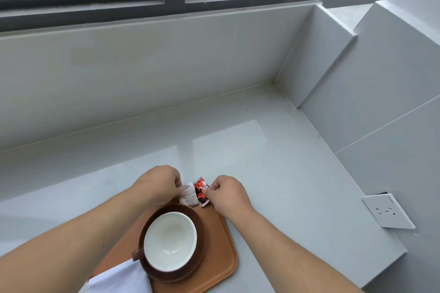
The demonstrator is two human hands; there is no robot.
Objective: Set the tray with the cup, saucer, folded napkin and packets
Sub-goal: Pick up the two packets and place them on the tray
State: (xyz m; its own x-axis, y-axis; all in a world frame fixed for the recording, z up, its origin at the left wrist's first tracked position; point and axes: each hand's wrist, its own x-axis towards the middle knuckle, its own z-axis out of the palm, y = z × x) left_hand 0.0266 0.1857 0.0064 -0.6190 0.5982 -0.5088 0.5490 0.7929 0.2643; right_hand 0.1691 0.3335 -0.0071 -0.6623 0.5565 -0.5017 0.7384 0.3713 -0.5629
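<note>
Both hands work at the far end of the tray, low in the centre of the frame. Left hand (159,184): fingers pinched on a white packet (189,196), which rests at the tray's far edge just behind the saucer. Right hand (227,194): fingertips closed on a red and black packet (202,191), lying touching the white one on its right side. Whether either packet is fully on the tray or overhangs onto the grey counter (273,150) cannot be determined; the hands hide the edge.

Orange-brown tray (222,261): sits on the counter at the bottom of the frame. Brown saucer (202,240) is on it, with the cup (170,241), brown outside and white inside, seated in the saucer, handle toward lower left. Folded white napkin (119,278) lies at the tray's near left corner, partly tucked against the saucer.

Assessment: cup, saucer and napkin appear placed; packets are being positioned. Packets are judged light, thin and pliable, likely slick-surfaced; best held by a pinch at a sealed end or edge. Cup and saucer appear ceramic, hence breakable; a careless knuckle could nudge them.
</note>
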